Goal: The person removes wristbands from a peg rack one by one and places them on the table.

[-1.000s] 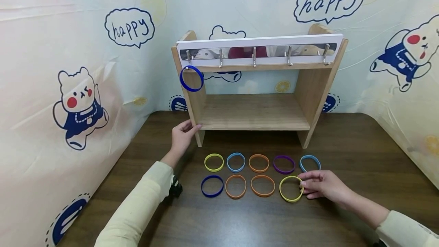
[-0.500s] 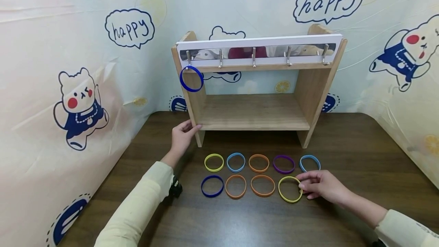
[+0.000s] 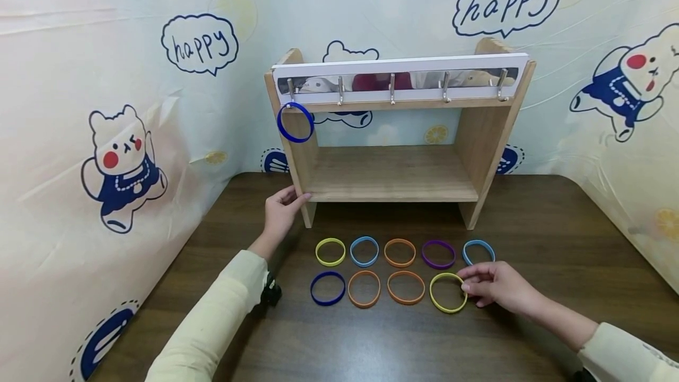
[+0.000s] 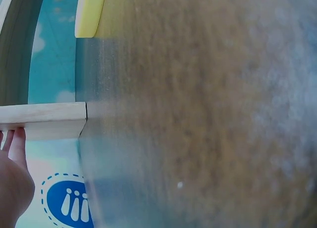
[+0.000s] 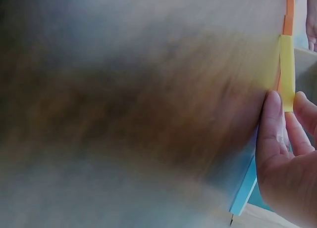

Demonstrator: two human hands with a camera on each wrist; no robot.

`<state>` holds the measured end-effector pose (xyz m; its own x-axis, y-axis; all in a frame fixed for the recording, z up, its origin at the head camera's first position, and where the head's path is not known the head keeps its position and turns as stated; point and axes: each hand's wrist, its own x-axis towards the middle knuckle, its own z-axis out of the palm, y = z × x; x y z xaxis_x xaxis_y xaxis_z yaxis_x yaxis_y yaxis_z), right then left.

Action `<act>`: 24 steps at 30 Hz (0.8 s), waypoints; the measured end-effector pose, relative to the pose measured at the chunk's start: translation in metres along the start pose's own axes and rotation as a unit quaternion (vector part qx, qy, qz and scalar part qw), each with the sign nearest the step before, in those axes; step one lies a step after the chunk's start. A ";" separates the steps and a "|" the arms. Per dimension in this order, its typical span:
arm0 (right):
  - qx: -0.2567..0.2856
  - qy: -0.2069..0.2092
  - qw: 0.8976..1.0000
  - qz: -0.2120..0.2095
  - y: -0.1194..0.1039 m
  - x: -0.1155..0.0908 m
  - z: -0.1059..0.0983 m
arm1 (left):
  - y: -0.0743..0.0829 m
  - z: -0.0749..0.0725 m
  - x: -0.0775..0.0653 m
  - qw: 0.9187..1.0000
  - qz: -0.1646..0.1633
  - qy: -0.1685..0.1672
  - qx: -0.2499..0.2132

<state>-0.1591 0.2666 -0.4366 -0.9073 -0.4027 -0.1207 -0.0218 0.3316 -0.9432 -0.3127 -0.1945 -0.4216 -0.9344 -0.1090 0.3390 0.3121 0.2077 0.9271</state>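
Observation:
My right hand [image 3: 498, 287] pinches a yellow rubber wristband [image 3: 449, 311] by its right edge, low over the table. In the right wrist view, fingertips lie on both sides of the yellow band. My left hand [image 3: 280, 214] grips the lower left side panel of a wooden rack [image 3: 392, 175], thumb at the front edge and fingers on the outer side; the left wrist view shows fingers against the panel. A dark blue wristband [image 3: 297, 140] hangs from the leftmost of several metal hooks [image 3: 392, 90] along the rack's top.
Several wristbands lie in two rows before the rack: lime [image 3: 330, 264], light blue [image 3: 364, 264], orange [image 3: 400, 265], purple [image 3: 439, 267] and another light blue [image 3: 478, 241] behind; dark blue [image 3: 328, 303] and two orange ones in front. A printed cloth [image 3: 403, 10] surrounds the table.
My right hand has shifted slightly left with the yellow wristband. My left hand stays on the rack, and the other wristbands have not moved.

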 end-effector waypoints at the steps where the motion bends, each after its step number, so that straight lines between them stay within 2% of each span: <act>1: -0.004 0.001 1.000 -0.001 0.000 0.000 0.000 | -0.002 0.000 0.000 1.000 0.000 0.002 0.001; 11: -0.011 0.013 1.000 -0.010 -0.008 0.002 -0.007 | -0.007 0.001 0.000 1.000 0.015 0.009 0.009; 24: -0.015 0.035 0.997 -0.062 -0.043 0.022 -0.009 | -0.007 0.002 0.002 1.000 0.014 0.007 0.004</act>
<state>-0.1823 0.2511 -0.3955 -0.9238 -0.3825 0.0192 -0.1473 0.3086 -0.9397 -0.3166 -0.1944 -0.4278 -0.9229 -0.1163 0.3671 0.3370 0.2178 0.9160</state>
